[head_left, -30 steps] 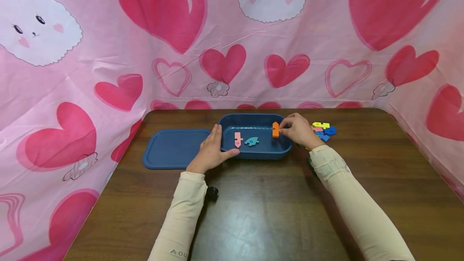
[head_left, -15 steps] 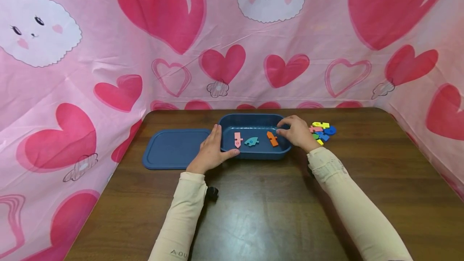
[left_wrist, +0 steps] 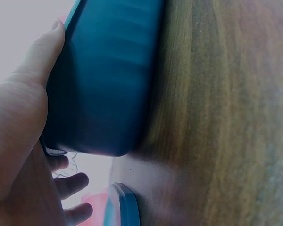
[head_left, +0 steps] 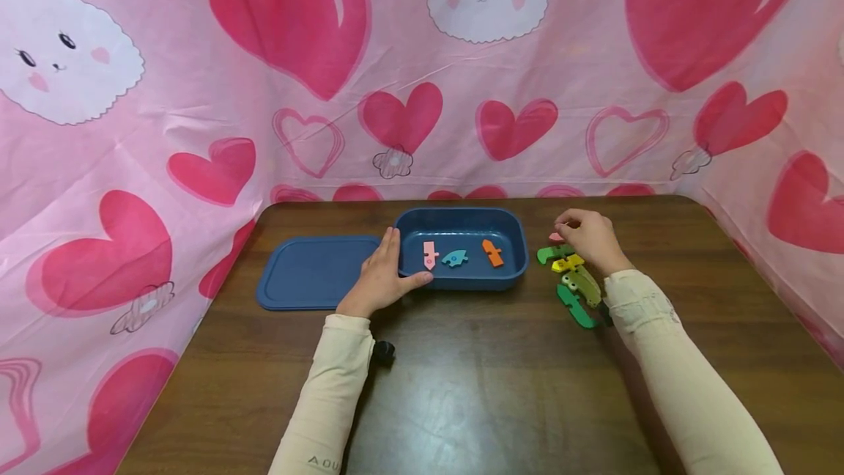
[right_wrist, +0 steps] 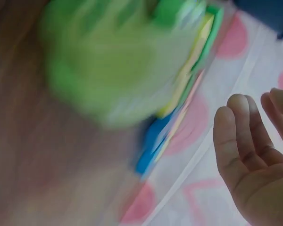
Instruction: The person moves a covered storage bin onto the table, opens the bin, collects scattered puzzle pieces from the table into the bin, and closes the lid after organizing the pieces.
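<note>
A dark blue rectangular box [head_left: 461, 283] holds a pink puzzle piece [head_left: 430, 255], a teal puzzle piece [head_left: 455, 259] and an orange puzzle piece [head_left: 492, 253]. My left hand [head_left: 382, 275] rests against its left end, fingers straight, thumb along the front rim. Over loose pieces right of the box hovers my right hand [head_left: 591, 240], thumb and fingers apart with nothing visible between them in the right wrist view. Nearest its fingertips is another pink piece [head_left: 556, 237], partly hidden. Below lie a light green piece [head_left: 552, 253], a yellow piece [head_left: 568, 263] and a green piece [head_left: 575, 306].
An olive-green animal-shaped piece with big eyes [head_left: 582, 286] lies among the loose pieces. The flat blue lid [head_left: 316, 273] lies left of the box on the brown wooden table [head_left: 475, 394]. Pink heart-patterned cloth [head_left: 514, 79] hangs behind the table.
My right hand let go of the orange piece, which dropped and tilted in the box. It then moved right, over the loose pieces. My left hand stayed at the box.
</note>
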The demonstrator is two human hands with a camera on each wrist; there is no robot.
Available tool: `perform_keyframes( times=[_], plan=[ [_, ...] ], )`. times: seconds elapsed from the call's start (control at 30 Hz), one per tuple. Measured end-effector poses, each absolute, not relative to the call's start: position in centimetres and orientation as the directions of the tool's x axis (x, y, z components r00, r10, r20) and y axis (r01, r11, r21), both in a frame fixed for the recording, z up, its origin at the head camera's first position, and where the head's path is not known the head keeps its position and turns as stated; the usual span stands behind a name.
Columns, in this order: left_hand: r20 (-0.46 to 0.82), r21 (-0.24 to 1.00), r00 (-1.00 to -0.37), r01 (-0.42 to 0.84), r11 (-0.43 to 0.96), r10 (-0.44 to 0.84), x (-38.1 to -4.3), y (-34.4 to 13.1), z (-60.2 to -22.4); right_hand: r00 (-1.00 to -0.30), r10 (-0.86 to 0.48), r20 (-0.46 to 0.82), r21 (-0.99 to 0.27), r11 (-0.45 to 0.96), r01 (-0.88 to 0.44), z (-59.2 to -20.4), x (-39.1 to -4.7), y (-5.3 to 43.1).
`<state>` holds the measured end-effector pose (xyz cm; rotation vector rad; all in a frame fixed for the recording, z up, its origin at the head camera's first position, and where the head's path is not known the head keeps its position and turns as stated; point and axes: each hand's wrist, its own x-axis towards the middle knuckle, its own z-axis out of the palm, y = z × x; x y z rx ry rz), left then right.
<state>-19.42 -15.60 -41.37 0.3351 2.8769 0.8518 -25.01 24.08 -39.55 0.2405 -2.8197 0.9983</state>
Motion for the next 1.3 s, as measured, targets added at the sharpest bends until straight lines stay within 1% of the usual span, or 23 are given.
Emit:
perform_keyframes(
  times=[0.1,0.27,0.47,0.57,0.7,0.9,1.1,1.3],
  plan=[
    [-0.050,0.551,-0.968,0.180,0.815,0.247,-19.4,-15.6,-41.3,-0.986,-0.086,0.142,-0.588,0.794,-0.154,-39.8,-25.0,26.1],
    [-0.049,0.548,-0.967,0.183,0.816,0.250,-19.4,-15.6,-41.4,-0.991,-0.080,0.109,-0.516,0.847,-0.125,-40.3,-25.2,29.0],
    [-0.055,0.553,-0.967,0.180,0.814,0.250,-19.4,-15.7,-41.4,-0.991,-0.117,-0.061,-0.385,0.919,-0.085,-40.9,-25.3,31.4],
    [-0.048,0.556,-0.966,0.185,0.810,0.253,-19.4,-15.7,-41.5,-0.987,-0.127,-0.097,-0.347,0.934,-0.086,-41.1,-25.3,32.0],
    [-0.043,0.556,-0.967,0.186,0.810,0.251,-19.5,-15.7,-41.5,-0.986,-0.132,-0.104,-0.344,0.935,-0.089,-41.0,-25.0,32.5],
    [-0.045,0.557,-0.967,0.184,0.810,0.250,-19.5,-15.6,-41.4,-0.976,-0.177,-0.128,-0.395,0.912,-0.114,-40.8,-24.5,33.3],
    [-0.056,0.565,-0.968,0.172,0.807,0.246,-19.4,-15.7,-41.3,-0.962,-0.226,-0.154,-0.378,0.913,-0.154,-40.7,-24.1,33.7],
    [-0.070,0.570,-0.968,0.160,0.806,0.241,-19.4,-15.6,-41.3,-0.969,-0.221,-0.111,-0.363,0.916,-0.168,-41.0,-23.8,34.1]
  ],
)
